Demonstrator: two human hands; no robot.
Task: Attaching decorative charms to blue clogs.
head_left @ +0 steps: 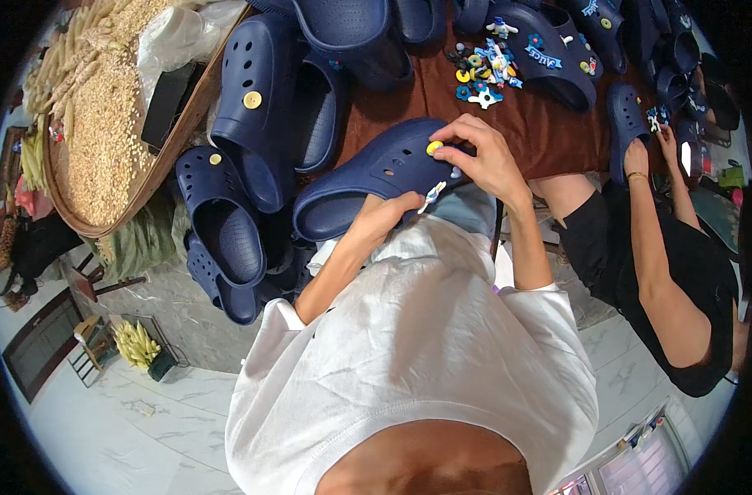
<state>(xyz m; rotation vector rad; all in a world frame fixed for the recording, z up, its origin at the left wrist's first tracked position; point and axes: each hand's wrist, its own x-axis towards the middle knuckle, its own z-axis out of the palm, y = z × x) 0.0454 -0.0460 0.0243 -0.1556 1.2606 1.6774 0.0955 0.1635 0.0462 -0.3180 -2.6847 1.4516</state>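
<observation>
A navy clog [355, 177] with holes in its upper lies tilted in front of me at the table edge. My left hand [378, 223] grips it at the opening, some fingers hidden inside. At that hand's thumb tip sits a small white-and-blue shoe charm [431, 198]. Thumb and forefinger of my right hand [485, 161] pinch a round yellow shoe charm [434, 148] against the clog's upper. Whether the charm is seated in a hole I cannot tell. Beyond, a pile of loose charms [483, 73] lies on the brown cloth [380, 111].
Several navy clogs [248, 107] crowd the left and far side. A decorated clog [549, 58] stands beside the charm pile. At far left is a large tray [128, 219] of corn kernels. On the right a person [660, 272] handles another clog [627, 120].
</observation>
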